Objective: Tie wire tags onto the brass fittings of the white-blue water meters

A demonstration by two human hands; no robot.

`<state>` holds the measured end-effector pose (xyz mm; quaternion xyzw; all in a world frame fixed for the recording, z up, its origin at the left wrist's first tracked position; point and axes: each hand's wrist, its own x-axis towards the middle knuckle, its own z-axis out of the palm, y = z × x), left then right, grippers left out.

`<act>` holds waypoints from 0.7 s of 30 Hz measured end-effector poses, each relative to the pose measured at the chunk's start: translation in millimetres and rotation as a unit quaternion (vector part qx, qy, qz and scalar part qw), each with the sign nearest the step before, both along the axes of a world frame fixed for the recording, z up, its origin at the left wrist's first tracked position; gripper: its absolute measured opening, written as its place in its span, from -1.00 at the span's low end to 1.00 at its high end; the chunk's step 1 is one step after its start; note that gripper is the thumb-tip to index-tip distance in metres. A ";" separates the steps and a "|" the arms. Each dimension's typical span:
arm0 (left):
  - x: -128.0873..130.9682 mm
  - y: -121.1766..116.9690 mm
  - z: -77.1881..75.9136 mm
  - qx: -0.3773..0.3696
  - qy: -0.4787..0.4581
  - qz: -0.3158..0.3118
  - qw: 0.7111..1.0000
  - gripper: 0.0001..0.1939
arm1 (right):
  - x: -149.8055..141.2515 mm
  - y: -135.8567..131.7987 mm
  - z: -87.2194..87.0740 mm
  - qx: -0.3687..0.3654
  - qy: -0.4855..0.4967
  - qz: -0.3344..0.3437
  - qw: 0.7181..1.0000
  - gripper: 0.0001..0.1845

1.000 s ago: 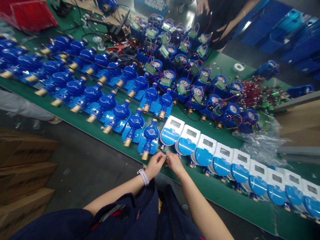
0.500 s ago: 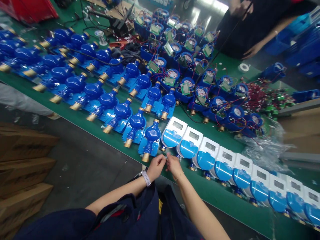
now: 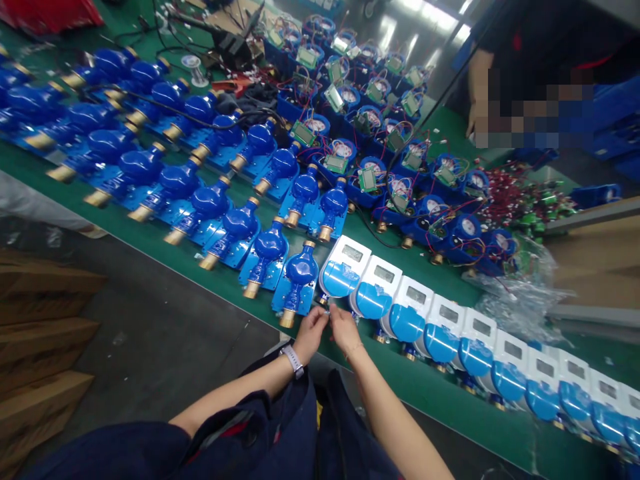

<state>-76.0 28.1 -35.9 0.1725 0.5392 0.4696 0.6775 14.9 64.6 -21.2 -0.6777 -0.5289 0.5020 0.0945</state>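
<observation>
My left hand [image 3: 311,331] and my right hand [image 3: 345,329] meet at the front edge of the green bench, fingertips pinched close together. Something small and pale shows between them, too small to name. Just beyond my fingers stands a white water meter [image 3: 346,265] with a grey display and a blue lid, its brass pipe end near my fingertips. Left of my hands lies a blue meter body [image 3: 301,270] with brass ends, on a light blue plate. To the right, a row of finished-looking white meters [image 3: 379,287] runs along the bench.
Several blue meter bodies [image 3: 143,165] fill the left of the bench. Behind are opened meters with circuit boards and wires [image 3: 370,175]. Clear plastic bags [image 3: 520,287] lie at right. Cardboard boxes [image 3: 45,347] stand on the floor at left. A co-worker [image 3: 540,53] is across the bench.
My hands stay together by the pipe end, with the fingers shifted slightly. The view has moved a little. Across the bench, the co-worker has changed position and lowered an arm toward the bench.
</observation>
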 end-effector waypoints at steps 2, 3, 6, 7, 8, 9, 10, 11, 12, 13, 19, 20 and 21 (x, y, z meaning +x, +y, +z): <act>0.8 -1.0 -3.6 -0.007 -0.005 -0.006 1.000 -0.71 | 1.9 -0.9 2.2 0.029 0.000 0.035 0.999 -0.54; 0.1 -0.7 -5.1 -0.037 -0.045 -0.012 0.998 -0.68 | 3.1 -1.6 4.6 0.044 -0.009 0.061 0.997 -0.56; -4.7 2.7 -7.3 -0.155 -0.212 -0.039 0.964 -0.62 | 5.4 -2.7 13.4 0.061 -0.061 0.125 0.988 -0.62; -6.3 4.3 -7.3 -0.181 -0.251 -0.047 0.950 -0.63 | 5.3 -2.4 15.8 0.064 -0.078 0.140 0.985 -0.65; -7.3 5.9 -6.9 -0.194 -0.273 -0.050 0.941 -0.63 | 4.8 -1.7 17.5 0.070 -0.090 0.149 0.982 -0.67; -7.7 7.2 -6.3 -0.195 -0.278 -0.048 0.939 -0.64 | 3.9 -0.6 18.5 0.075 -0.097 0.154 0.980 -0.68; -7.2 8.1 -5.5 -0.185 -0.270 -0.041 0.944 -0.65 | 2.6 0.9 18.6 0.079 -0.101 0.152 0.980 -0.69; -5.9 8.5 -4.7 -0.166 -0.250 -0.028 0.954 -0.65 | 1.0 2.5 17.9 0.078 -0.102 0.142 0.981 -0.67; -4.0 8.5 -4.2 -0.138 -0.216 -0.011 0.967 -0.66 | -0.8 4.2 16.7 0.071 -0.100 0.124 0.985 -0.64; -1.7 8.0 -4.1 -0.104 -0.168 0.004 0.980 -0.66 | -2.5 5.7 15.0 0.058 -0.095 0.100 0.989 -0.60; 8.2 3.3 -9.4 0.029 0.084 0.025 0.996 -0.67 | -3.8 6.7 11.1 0.039 -0.073 0.033 0.996 -0.50; 8.8 2.7 -10.0 0.019 0.075 0.029 0.997 -0.68 | -2.6 5.7 12.7 0.053 -0.086 0.046 0.994 -0.52; 9.4 2.2 -10.1 0.003 0.055 0.036 0.998 -0.69 | -1.6 4.6 14.6 0.064 -0.100 0.060 0.991 -0.54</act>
